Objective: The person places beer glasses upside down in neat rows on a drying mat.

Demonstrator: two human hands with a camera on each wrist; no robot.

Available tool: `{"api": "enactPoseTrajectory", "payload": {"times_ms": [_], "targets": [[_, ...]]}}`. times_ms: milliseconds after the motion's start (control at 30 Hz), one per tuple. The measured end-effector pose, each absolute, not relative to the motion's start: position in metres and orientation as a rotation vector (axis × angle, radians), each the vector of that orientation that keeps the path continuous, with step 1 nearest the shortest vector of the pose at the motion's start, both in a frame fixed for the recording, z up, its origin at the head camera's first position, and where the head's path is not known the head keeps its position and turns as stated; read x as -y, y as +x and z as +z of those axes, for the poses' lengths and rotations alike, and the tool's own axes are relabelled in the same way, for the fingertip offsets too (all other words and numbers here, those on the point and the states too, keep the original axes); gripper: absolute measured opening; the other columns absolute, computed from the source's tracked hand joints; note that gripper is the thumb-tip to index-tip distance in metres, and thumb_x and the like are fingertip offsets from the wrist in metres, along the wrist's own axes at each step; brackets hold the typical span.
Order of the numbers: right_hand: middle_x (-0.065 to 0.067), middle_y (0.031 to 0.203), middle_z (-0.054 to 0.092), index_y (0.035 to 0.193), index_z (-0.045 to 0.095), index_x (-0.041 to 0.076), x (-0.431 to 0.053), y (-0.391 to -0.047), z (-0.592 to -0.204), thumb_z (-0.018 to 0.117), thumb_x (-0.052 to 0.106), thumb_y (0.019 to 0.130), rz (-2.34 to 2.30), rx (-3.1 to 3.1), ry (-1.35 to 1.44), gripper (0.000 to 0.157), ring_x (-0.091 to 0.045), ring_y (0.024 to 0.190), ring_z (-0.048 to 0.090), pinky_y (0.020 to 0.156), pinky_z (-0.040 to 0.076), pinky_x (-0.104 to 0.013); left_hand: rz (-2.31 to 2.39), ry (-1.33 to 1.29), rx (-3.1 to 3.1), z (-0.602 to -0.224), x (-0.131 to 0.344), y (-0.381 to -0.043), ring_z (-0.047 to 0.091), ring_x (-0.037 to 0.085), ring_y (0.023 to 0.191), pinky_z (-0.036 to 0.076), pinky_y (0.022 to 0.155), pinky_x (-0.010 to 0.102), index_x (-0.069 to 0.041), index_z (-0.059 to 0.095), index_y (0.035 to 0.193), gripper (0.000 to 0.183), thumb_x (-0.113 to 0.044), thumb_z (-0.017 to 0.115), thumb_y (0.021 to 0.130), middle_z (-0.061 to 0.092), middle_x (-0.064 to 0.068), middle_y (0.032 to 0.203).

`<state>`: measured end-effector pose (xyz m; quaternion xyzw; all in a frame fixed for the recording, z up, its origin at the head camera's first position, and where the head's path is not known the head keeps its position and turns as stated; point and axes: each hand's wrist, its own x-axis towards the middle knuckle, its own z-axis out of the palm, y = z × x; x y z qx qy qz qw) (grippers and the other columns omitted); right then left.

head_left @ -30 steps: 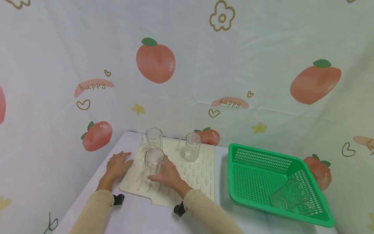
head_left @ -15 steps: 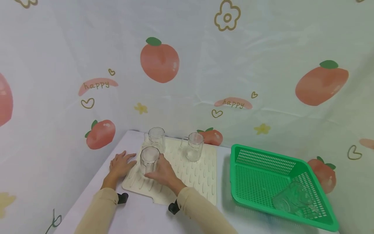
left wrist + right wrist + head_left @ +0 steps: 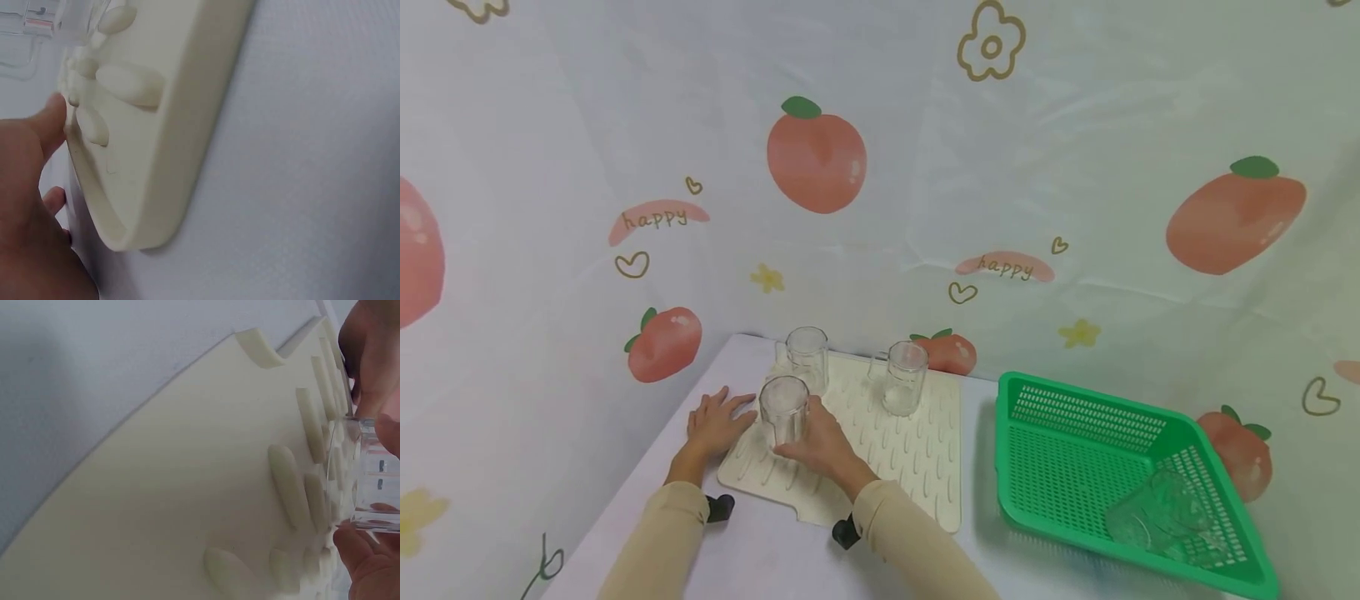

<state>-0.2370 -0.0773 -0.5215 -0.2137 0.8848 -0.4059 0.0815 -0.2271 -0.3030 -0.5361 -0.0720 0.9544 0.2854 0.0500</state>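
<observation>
My right hand (image 3: pixel 823 442) grips a clear glass mug (image 3: pixel 784 407) from its right side, thumb in front and fingers behind. The mug stands at the left part of a cream ridged drying mat (image 3: pixel 917 467). In the right wrist view, one end of that mug (image 3: pixel 365 475) is down by the mat's ridges. My left hand (image 3: pixel 713 427) rests at the mat's left edge with fingers spread and holds nothing; its thumb (image 3: pixel 55 119) lies against the edge in the left wrist view. Behind stand two more glass mugs, one at back left (image 3: pixel 807 362) and one farther right (image 3: pixel 904 382).
A green plastic basket (image 3: pixel 1002 467) stands right of the mat on the white table (image 3: pixel 752 542). Inside it, at the right end, lies clear glassware (image 3: pixel 1157 510), hard to tell apart. A printed curtain (image 3: pixel 880 208) hangs close behind the table.
My right hand has shifted the glass mug a little left across the mat, then held nearly still. The left hand stays at the mat's edge. The head view has turned slightly left.
</observation>
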Motion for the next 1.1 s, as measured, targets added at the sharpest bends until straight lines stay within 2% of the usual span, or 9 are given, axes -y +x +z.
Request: {"api": "enactPoseTrajectory", "payload": {"times_ms": [233,400,633,767,967,1100], "targets": [[-0.017,0.142,0.061,0.151,0.035,0.004,0.078,-0.237,-0.524,0.089,0.038,0.078,-1.129,-2.667,-0.622,0.097,-0.029,0.130,0.062,0.104,0.054,-0.039,0.926,-0.231,-2.872,-0.543,0.304,-0.229,-0.007,0.062,0.151,-0.005,0.117,0.078,-0.013,0.045,0.152,0.070,-0.055,0.057,0.097,0.007,0.031,0.166],[-0.020,0.144,0.059,0.153,0.033,0.001,0.077,-0.235,-0.524,0.087,0.042,0.079,-1.072,-2.697,-0.619,0.100,-0.034,0.132,0.061,0.106,0.054,-0.043,0.947,-0.274,-2.886,-0.546,0.302,-0.228,-0.008,0.059,0.153,-0.007,0.118,0.076,-0.015,0.046,0.151,0.075,-0.059,0.061,0.092,0.007,0.029,0.168],[-0.019,0.146,0.059,0.154,0.034,0.002,0.077,-0.233,-0.524,0.086,0.044,0.080,-1.060,-2.679,-0.561,0.099,-0.033,0.133,0.060,0.106,0.053,-0.043,0.951,-0.276,-2.906,-0.548,0.302,-0.227,-0.008,0.059,0.153,-0.007,0.118,0.076,-0.017,0.046,0.151,0.073,-0.058,0.060,0.093,0.007,0.029,0.168],[-0.019,0.148,0.056,0.152,0.035,0.002,0.077,-0.235,-0.525,0.087,0.041,0.081,-1.100,-2.645,-0.548,0.097,-0.033,0.136,0.057,0.110,0.051,-0.043,0.948,-0.268,-2.911,-0.546,0.300,-0.226,-0.008,0.059,0.153,-0.006,0.118,0.076,-0.017,0.046,0.151,0.073,-0.060,0.060,0.093,0.007,0.029,0.168],[-0.018,0.158,0.044,0.157,0.028,0.001,0.078,-0.232,-0.525,0.086,0.040,0.081,-1.084,-2.595,-0.569,0.103,-0.031,0.146,0.047,0.117,0.044,-0.042,0.960,-0.278,-2.898,-0.541,0.297,-0.223,-0.008,0.058,0.152,-0.006,0.118,0.075,-0.013,0.046,0.150,0.072,-0.054,0.062,0.093,0.008,0.029,0.167],[-0.020,0.160,0.040,0.158,0.024,-0.001,0.077,-0.231,-0.520,0.084,0.042,0.084,-1.033,-2.622,-0.617,0.104,-0.031,0.147,0.045,0.118,0.043,-0.042,0.966,-0.284,-2.894,-0.540,0.296,-0.224,-0.008,0.058,0.152,-0.007,0.118,0.075,-0.013,0.045,0.151,0.071,-0.053,0.062,0.094,0.007,0.029,0.167]]}}
